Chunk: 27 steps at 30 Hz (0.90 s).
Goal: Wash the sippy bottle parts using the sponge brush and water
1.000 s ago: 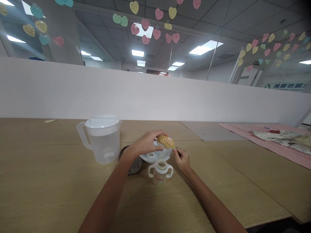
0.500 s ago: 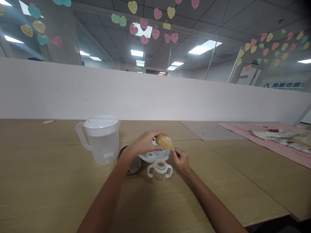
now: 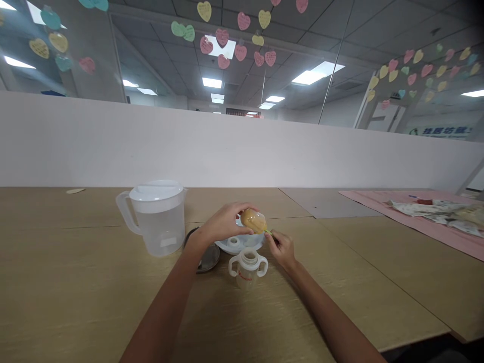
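My left hand (image 3: 226,222) is curled round a clear rounded cup (image 3: 260,218), tipped on its side above a bowl. Something tan (image 3: 250,221) fills much of the cup; whether it is a sponge head I cannot tell. My right hand (image 3: 282,249) pinches a thin green handle (image 3: 267,232) that points into the cup's mouth. Just in front of my hands, a clear baby bottle (image 3: 247,276) with two white handles stands upright without a lid. Behind it is the pale bowl (image 3: 224,247), with a white bottle collar (image 3: 233,242) in it.
A lidded water jug (image 3: 160,222) stands to the left. Beside the bowl lies a round metal tray (image 3: 210,261), partly behind my left forearm. Far right, a pink cloth (image 3: 372,200) carries packets (image 3: 423,210). A white partition (image 3: 227,151) borders the table's back.
Both hands stay nearly in place with the cup and the green handle. The whole view has shifted very slightly.
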{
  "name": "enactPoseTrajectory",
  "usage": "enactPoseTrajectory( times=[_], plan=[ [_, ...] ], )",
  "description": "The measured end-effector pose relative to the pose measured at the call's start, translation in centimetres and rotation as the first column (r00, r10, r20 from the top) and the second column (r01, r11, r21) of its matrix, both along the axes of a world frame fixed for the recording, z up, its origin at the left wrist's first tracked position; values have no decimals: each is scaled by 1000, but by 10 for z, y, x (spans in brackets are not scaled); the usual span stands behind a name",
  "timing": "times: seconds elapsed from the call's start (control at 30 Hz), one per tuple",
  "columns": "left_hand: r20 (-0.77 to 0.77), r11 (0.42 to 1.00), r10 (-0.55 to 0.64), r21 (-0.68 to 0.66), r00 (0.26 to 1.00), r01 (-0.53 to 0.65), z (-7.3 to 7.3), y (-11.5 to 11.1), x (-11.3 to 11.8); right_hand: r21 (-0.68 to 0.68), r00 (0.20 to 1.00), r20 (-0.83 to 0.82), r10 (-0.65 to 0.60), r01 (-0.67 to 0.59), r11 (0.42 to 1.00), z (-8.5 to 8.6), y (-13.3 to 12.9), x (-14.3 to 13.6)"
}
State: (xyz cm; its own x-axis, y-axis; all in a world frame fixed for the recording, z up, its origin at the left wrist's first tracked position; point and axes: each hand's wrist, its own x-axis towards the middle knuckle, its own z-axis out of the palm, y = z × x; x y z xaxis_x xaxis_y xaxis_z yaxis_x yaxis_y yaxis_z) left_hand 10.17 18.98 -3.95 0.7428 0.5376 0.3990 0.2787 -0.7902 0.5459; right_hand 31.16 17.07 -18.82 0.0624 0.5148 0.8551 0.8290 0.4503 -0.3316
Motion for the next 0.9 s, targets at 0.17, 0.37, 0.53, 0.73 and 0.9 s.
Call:
enactPoseTrajectory(
  times=[0.17, 0.37, 0.53, 0.73, 0.9],
  plan=[
    [-1, 1000, 13, 24, 1000, -13, -1, 1, 0, 13, 1000, 23, 5, -5, 1000, 0, 0, 1],
    [-17, 999, 31, 12, 999, -30, 0, 1, -1, 25, 999, 37, -3, 2, 1000, 0, -1, 2],
    [-11, 1000, 12, 4, 1000, -12, -2, 3, -2, 47, 999, 30, 14, -15, 999, 1, -2, 3],
    [-20, 999, 38, -4, 999, -38, -4, 6, -1, 9, 997, -71, 30, -30, 1000, -1, 0, 2],
    [-7, 999, 40, 9, 999, -40, -7, 8, 0, -24, 990, -137, 22, -25, 999, -1, 1, 1]
  ],
)
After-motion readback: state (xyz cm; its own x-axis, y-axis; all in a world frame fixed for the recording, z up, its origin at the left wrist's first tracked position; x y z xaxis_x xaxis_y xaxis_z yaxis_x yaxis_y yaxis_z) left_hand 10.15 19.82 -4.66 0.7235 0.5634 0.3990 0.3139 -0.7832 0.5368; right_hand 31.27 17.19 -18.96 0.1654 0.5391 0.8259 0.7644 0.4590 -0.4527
